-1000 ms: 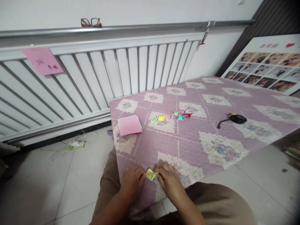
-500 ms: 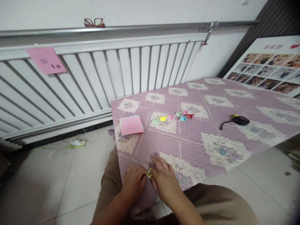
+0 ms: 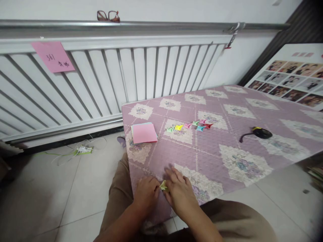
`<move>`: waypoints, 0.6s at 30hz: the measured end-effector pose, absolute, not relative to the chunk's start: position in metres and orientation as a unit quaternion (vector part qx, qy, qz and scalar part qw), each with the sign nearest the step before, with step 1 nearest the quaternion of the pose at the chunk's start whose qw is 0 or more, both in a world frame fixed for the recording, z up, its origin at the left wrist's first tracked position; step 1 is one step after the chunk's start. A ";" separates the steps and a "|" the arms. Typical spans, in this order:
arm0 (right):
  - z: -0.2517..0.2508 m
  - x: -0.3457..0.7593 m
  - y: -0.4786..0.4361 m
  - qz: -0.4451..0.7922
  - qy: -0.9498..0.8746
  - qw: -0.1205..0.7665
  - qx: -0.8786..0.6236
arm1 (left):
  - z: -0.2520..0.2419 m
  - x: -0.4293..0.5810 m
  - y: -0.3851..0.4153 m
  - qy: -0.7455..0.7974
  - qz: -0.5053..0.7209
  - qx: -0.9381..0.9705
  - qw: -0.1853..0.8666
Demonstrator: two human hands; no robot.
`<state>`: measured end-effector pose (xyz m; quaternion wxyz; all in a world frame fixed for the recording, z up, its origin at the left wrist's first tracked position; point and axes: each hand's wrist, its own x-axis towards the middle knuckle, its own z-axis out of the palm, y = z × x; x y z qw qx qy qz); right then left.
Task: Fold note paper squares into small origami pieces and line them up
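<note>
Pinching from both sides, the person's left hand [image 3: 147, 193] and right hand [image 3: 180, 194] meet over a small yellow folded paper [image 3: 163, 185] at the near edge of the table. The left hand is curled, thumb and forefinger closed on the paper's left end. The right hand grips its right end with the remaining fingers spread flat on the quilted lilac tablecloth [image 3: 176, 155]. The paper sits between the two sets of fingertips, mostly covered, with only a yellow corner showing. The step in hand appears to be pressing or tightening a fold on an origami piece. Any next move would call for a steady hold on one end while the other fingers run the crease, since the piece is tiny and light on a soft cloth. Below the hands are the person's tan trousers [image 3: 118, 195] and the tiled floor. Beyond the left hand, further up the cloth, lies a stack of square paper sheets [image 3: 144, 132], pink on top. Beyond the right hand is a row of small folded pieces [image 3: 189, 126] in green, yellow, pink, blue and red. Far off to the right rests a black object with a cord [image 3: 261, 133]. Past the table stands a white radiator [image 3: 126, 77] with a pink note [image 3: 53, 56] stuck on it. A pair of glasses [image 3: 108, 15] lies on the ledge above, and a photo board [image 3: 290, 77] leans at the far right.
</note>
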<state>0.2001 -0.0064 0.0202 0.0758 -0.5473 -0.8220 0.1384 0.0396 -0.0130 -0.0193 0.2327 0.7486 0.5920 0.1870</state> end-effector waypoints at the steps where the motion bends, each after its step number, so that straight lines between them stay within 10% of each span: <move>1: 0.018 0.201 -0.006 0.149 -0.820 0.083 -0.546 | -0.019 0.040 -0.013 0.593 0.184 0.748 0.234; 9: -0.014 0.235 -0.001 0.233 -0.775 0.289 -0.512 | -0.016 0.039 -0.016 0.587 0.207 0.744 0.243; 18: -0.021 0.233 -0.001 0.215 -0.762 0.274 -0.546 | -0.013 0.041 -0.015 0.587 0.189 0.753 0.228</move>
